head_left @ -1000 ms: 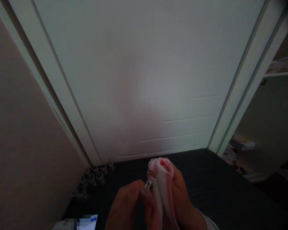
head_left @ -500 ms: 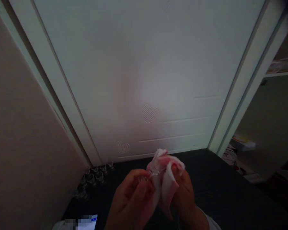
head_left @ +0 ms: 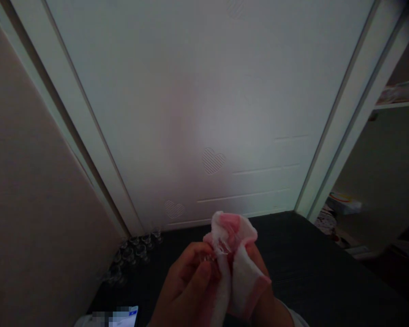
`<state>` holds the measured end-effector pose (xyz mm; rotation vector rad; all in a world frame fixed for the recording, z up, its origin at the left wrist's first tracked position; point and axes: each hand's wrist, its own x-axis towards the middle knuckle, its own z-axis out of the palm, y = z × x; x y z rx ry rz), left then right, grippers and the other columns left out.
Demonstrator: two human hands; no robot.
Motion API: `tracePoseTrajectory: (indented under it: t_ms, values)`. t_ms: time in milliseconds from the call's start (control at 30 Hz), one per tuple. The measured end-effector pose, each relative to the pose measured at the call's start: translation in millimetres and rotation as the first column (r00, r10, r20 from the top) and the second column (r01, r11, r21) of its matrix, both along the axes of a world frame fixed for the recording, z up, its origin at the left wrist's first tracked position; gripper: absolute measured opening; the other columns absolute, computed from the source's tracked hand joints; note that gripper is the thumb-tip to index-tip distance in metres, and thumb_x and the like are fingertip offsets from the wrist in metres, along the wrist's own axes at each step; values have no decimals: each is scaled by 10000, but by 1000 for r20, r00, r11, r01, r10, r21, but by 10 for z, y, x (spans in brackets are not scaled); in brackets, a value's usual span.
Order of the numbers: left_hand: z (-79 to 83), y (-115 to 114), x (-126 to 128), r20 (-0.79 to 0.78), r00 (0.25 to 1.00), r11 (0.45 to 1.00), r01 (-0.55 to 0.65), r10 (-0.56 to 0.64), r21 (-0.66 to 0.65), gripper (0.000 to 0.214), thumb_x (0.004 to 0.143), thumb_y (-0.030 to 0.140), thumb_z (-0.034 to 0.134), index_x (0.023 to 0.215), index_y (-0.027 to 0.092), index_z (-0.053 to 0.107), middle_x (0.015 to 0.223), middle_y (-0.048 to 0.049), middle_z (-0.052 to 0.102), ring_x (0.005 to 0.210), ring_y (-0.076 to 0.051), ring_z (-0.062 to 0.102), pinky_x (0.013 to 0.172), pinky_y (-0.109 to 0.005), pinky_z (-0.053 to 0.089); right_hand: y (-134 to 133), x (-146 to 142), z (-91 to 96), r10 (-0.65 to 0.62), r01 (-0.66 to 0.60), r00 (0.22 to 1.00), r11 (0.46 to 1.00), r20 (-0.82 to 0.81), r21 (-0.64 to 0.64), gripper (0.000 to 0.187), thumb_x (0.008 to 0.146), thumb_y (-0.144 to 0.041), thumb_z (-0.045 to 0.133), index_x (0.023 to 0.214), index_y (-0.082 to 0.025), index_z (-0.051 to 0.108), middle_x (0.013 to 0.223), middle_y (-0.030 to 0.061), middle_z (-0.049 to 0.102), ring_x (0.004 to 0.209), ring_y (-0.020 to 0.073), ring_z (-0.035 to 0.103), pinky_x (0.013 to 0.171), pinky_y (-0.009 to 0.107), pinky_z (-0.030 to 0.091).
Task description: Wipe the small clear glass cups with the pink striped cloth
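Note:
Low in the middle of the head view, my left hand (head_left: 186, 284) is closed, its thumb and fingers pinching a small clear glass (head_left: 222, 245). The glass's near end shows between the fingertips, while its far end sits inside a pink and white towel (head_left: 247, 272). My right hand (head_left: 266, 295) is wrapped around the towel from the right, and folds of cloth hide most of its fingers. One flap of the towel hangs down between the two hands.
Several small clear stemmed glasses (head_left: 142, 252) stand at the table's left edge by the wall. A lit phone (head_left: 124, 316) lies at the lower left. The dark table (head_left: 313, 263) meets a white panel (head_left: 177, 113) with embossed hearts; shelves hold items at the right.
The towel has turned and shifted around the glass, its front flap swinging lower and to the right. My right hand has moved slightly down; my left hand stays nearly in place.

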<state>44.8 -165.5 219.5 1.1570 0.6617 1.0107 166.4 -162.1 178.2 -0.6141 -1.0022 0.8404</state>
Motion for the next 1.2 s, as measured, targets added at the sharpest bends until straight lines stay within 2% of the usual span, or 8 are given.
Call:
tracePoseTrajectory:
  t_ms: [100, 167, 300, 400, 567, 833, 1000, 1200]
  values:
    - [-36, 4, -10, -21, 997, 997, 78, -78, 27, 373, 763, 552, 801, 837, 190, 743, 754, 1, 618, 723, -149, 542, 671, -228, 446, -44, 20, 3, 62, -58, 991, 998, -117, 33, 410, 796, -651, 686, 926, -263, 674, 629, -3, 634, 479, 173, 552, 443, 274, 478]
    - [-68, 21, -21, -49, 989, 987, 140, -137, 78, 374, 794, 558, 768, 842, 189, 732, 765, -6, 612, 729, -158, 539, 684, -242, 451, -69, 60, 44, 57, -49, 995, 994, -79, 100, 350, 791, -602, 719, 943, -290, 671, 688, -1, 651, 505, 167, 555, 440, 255, 472]
    - [-108, 55, -43, -216, 953, 938, 261, -213, 228, 426, 846, 610, 670, 922, 197, 742, 816, -42, 663, 786, -210, 580, 750, -297, 476, -112, 126, 184, -101, 102, 995, 981, -17, 166, 343, 823, -604, 679, 772, -268, 635, 617, -21, 575, 454, 144, 479, 393, 234, 426]
    - [-107, 63, -59, -365, 915, 910, 289, -170, 299, 391, 892, 549, 632, 1024, 199, 749, 923, -68, 707, 878, -242, 607, 831, -318, 470, -122, 157, 244, -229, 225, 973, 966, 22, 130, 421, 811, -612, 691, 661, -229, 601, 578, -22, 545, 451, 133, 463, 390, 231, 420]
    - [-100, 77, -65, -461, 876, 856, 340, -139, 389, 349, 925, 472, 597, 1062, 192, 754, 951, -75, 723, 896, -239, 628, 841, -295, 457, -101, 210, 169, -248, 233, 964, 962, 101, 140, 453, 846, -615, 634, 632, -220, 575, 547, -30, 487, 435, 127, 416, 376, 245, 386]
    - [-83, 83, -46, -417, 907, 886, 240, -59, 396, 295, 927, 432, 600, 1075, 225, 748, 956, -49, 722, 878, -228, 625, 834, -293, 457, -143, 152, 166, -252, 220, 950, 959, 185, 176, 176, 900, -394, 659, 839, -247, 586, 603, -50, 533, 426, 120, 459, 370, 214, 408]
    - [-41, 68, -43, -413, 909, 884, 243, -63, 400, 233, 929, 383, 603, 1031, 235, 752, 993, -46, 727, 928, -236, 642, 846, -290, 450, -155, 141, 196, -441, 369, 854, 887, 276, 276, 120, 834, -197, 684, 873, -255, 587, 615, -69, 569, 435, 99, 503, 400, 176, 436]
    - [-37, 79, -1, -417, 907, 857, 169, 59, 487, 158, 917, 306, 611, 898, 213, 737, 841, -24, 685, 790, -200, 610, 743, -268, 446, -162, 191, 308, -643, 490, 650, 762, 405, 424, 92, 812, -196, 678, 809, -233, 594, 623, -46, 626, 456, 108, 574, 441, 197, 461]
